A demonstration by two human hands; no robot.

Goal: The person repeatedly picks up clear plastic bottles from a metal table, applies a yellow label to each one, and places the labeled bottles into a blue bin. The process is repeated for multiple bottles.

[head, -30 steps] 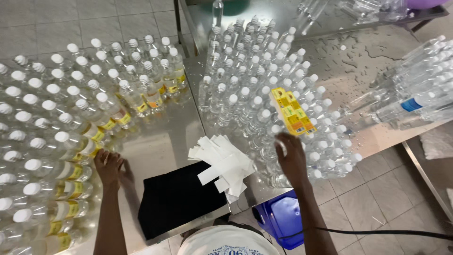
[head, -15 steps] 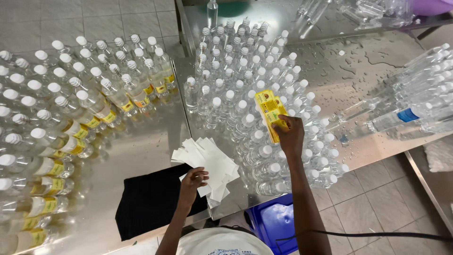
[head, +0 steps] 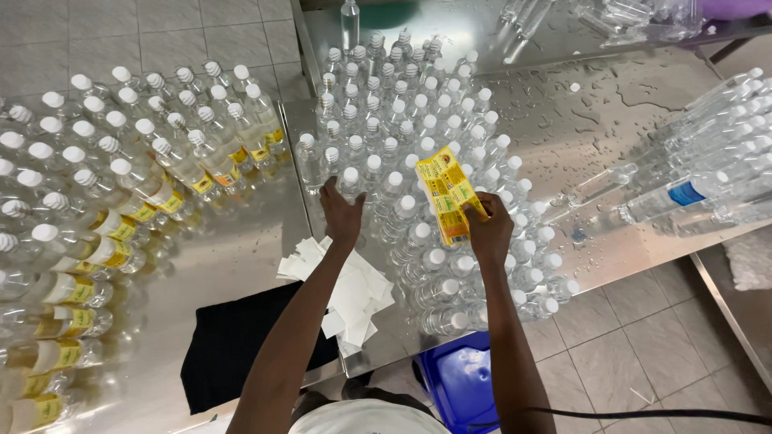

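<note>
Reaching forward, my left hand (head: 341, 215) had come off the pile of white backing slips (head: 342, 285) where it lay half a second earlier and now stretched, fingers spread and open, over the near edge of the unlabelled bottles (head: 418, 161), its fingertips just at the white cap of one bottle (head: 351, 178). I could not tell whether it was touching yet. My right hand (head: 487, 229) had hardly shifted: it was closed around the lower end of the yellow label strip (head: 449, 193), pinching it so that the strip stood up above the cluster of caps, tilted slightly away from me. A second earlier that left hand had rested far out by the black cloth (head: 233, 341), so it had crossed the steel table (head: 563, 137) in two steps, cloth to slips to bottles. I judged from this that a backing had just been dropped on the pile and a bare bottle was being picked for the next sticker. Bottles already labelled (head: 121, 233) stood well apart to my left, yellow bands showing.
</note>
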